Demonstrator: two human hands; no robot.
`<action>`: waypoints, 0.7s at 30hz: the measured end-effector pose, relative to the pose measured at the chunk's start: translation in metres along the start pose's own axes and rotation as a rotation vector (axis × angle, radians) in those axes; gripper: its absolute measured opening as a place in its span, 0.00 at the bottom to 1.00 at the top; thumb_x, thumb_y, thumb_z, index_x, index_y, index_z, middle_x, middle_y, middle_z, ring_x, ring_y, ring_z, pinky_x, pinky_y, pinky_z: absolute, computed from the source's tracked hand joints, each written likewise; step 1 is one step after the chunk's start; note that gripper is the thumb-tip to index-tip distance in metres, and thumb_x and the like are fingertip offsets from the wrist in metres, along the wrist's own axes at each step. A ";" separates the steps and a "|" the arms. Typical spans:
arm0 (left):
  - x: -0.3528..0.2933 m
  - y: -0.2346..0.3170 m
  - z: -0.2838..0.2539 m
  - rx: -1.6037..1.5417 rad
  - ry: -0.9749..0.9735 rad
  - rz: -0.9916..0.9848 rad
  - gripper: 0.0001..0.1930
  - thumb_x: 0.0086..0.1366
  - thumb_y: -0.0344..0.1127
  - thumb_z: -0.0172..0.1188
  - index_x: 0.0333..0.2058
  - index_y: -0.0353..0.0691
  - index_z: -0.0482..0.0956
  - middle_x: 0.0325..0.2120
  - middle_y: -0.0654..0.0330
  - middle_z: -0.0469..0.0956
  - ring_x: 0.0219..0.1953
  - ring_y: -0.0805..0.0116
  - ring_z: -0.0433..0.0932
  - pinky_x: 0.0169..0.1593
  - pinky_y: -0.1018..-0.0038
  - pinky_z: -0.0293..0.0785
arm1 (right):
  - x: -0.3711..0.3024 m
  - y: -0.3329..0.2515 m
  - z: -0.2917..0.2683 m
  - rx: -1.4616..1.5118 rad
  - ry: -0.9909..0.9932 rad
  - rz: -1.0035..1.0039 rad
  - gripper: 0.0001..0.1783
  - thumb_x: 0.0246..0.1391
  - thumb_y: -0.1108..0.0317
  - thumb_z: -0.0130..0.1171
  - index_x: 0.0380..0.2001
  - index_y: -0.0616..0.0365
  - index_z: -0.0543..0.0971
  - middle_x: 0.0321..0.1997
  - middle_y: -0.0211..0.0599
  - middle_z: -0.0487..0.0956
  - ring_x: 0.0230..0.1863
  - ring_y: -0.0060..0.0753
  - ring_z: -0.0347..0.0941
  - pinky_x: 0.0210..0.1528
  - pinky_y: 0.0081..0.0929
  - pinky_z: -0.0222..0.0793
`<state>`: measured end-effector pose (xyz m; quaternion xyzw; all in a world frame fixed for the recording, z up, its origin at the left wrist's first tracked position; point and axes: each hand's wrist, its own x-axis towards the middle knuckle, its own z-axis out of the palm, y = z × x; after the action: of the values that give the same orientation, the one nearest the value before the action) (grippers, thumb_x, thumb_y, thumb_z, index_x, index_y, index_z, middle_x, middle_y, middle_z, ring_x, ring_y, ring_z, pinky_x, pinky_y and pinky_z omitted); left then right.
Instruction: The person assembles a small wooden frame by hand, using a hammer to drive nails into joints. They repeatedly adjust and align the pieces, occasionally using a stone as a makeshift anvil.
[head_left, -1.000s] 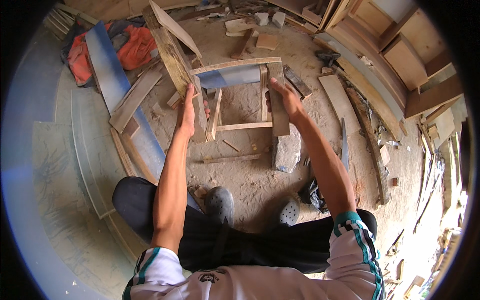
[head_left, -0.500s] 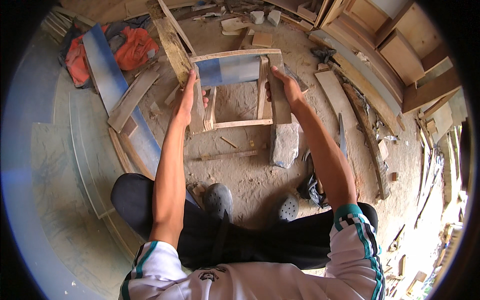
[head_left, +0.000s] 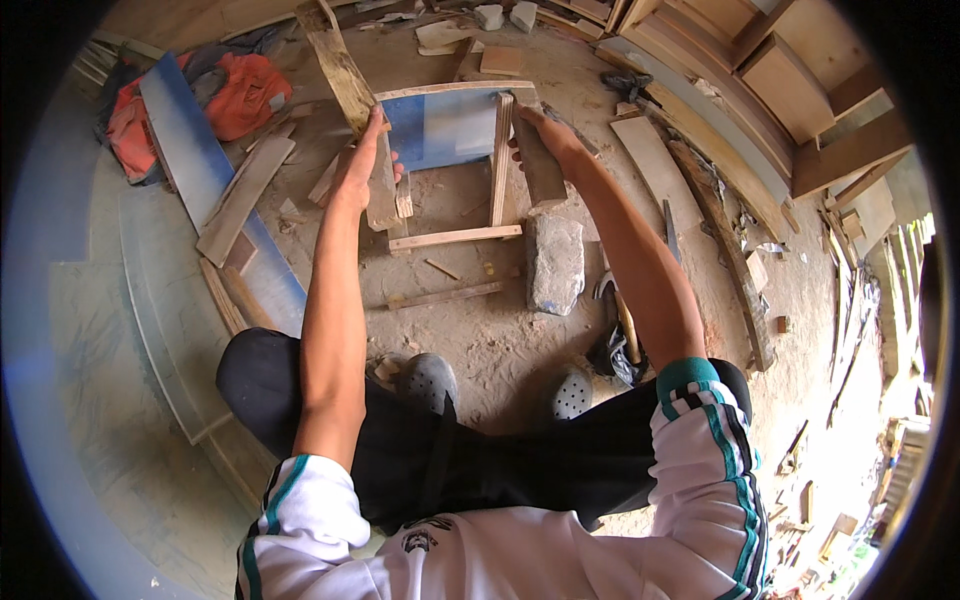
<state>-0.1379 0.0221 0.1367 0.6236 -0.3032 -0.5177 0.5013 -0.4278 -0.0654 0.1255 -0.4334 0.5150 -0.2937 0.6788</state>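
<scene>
Both arms reach forward over the ground to a small wooden frame (head_left: 455, 237) with a blue and pale panel (head_left: 460, 130) at its far side. My left hand (head_left: 365, 172) is closed round the left side board, thumb up on the outside and fingertips showing within. On the opposite board my right hand (head_left: 552, 142) grips in the same manner, its fingers partly hidden behind the wood. Just nearer than the right board stands a rough grey stone block (head_left: 556, 265). A small stick (head_left: 442, 270) and a thin wood strip (head_left: 445, 295) lie on the ground before the frame.
A hammer (head_left: 622, 315) lies by a black plastic bag (head_left: 610, 355) near my right foot. Long boards (head_left: 715, 225) run along the right, beside wooden cabinet work (head_left: 790, 95). At left are a long blue board (head_left: 205, 140), an orange cloth (head_left: 240, 95) and glass sheets (head_left: 140, 330).
The frame has tilted in my hands, so more of its blue panel shows. The view has shifted slightly, and the hammer beside the bag shows more fully.
</scene>
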 end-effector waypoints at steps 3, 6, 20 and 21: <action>0.001 0.002 0.002 -0.044 0.009 -0.014 0.42 0.50 0.73 0.61 0.48 0.39 0.73 0.23 0.60 0.69 0.20 0.70 0.73 0.24 0.74 0.74 | -0.004 0.002 -0.001 -0.018 0.044 0.000 0.32 0.51 0.42 0.62 0.40 0.66 0.76 0.31 0.44 0.80 0.25 0.34 0.79 0.27 0.32 0.79; 0.006 -0.005 0.000 -0.030 -0.019 -0.011 0.40 0.51 0.71 0.62 0.47 0.39 0.72 0.23 0.61 0.70 0.19 0.71 0.73 0.23 0.74 0.74 | -0.009 0.001 0.000 -0.091 0.108 -0.044 0.34 0.50 0.42 0.64 0.41 0.68 0.77 0.31 0.44 0.80 0.25 0.33 0.78 0.28 0.31 0.78; 0.019 0.005 0.020 0.033 -0.139 0.102 0.24 0.51 0.52 0.73 0.35 0.39 0.78 0.26 0.63 0.76 0.19 0.75 0.73 0.21 0.78 0.72 | -0.004 0.000 -0.022 -0.106 0.218 -0.056 0.30 0.51 0.42 0.63 0.37 0.63 0.78 0.27 0.40 0.80 0.23 0.32 0.77 0.27 0.31 0.75; 0.020 0.004 0.020 -0.010 -0.167 0.126 0.22 0.53 0.50 0.72 0.36 0.39 0.78 0.26 0.64 0.76 0.19 0.75 0.73 0.21 0.78 0.72 | -0.001 0.001 -0.025 -0.108 0.219 -0.053 0.30 0.51 0.42 0.63 0.38 0.62 0.78 0.27 0.39 0.79 0.23 0.32 0.77 0.27 0.31 0.75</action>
<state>-0.1507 -0.0034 0.1345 0.5553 -0.3800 -0.5368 0.5090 -0.4515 -0.0713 0.1226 -0.4479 0.5894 -0.3289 0.5863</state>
